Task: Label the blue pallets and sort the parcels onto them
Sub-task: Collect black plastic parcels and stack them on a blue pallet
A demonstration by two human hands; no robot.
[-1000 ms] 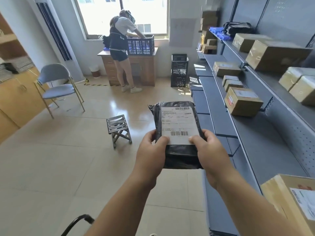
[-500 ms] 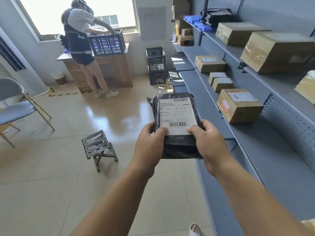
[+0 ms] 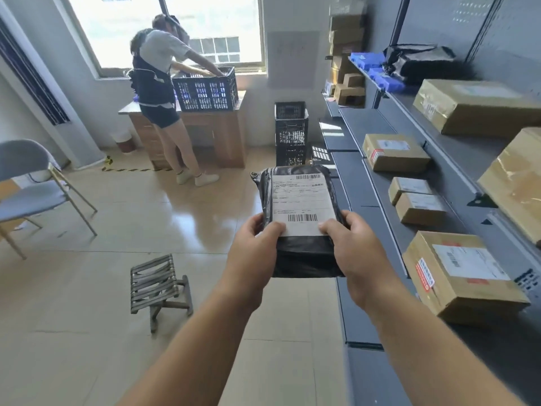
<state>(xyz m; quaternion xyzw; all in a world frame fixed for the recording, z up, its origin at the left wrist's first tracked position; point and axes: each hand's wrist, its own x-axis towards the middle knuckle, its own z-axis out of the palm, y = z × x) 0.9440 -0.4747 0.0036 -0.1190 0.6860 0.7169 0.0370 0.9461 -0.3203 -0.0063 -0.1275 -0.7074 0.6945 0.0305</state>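
- Both hands are clamped on the soft black plastic mailer bag [image 3: 301, 227] with its white shipping label, up in front of my view at chest height: left hand [image 3: 257, 244] on the near-left corner, right hand [image 3: 355, 244] on the near-right, thumbs on the label.
- The long axis runs straight away toward 12 o'clock, label up, so it's readable.
- Neither hand is nearer; the grip is even.
- The grey metal shelving [image 3: 380, 183] with brown cardboard boxes sits at 2 o'clock. I can't see any blue pallets, so I'd guess a turn comes first.
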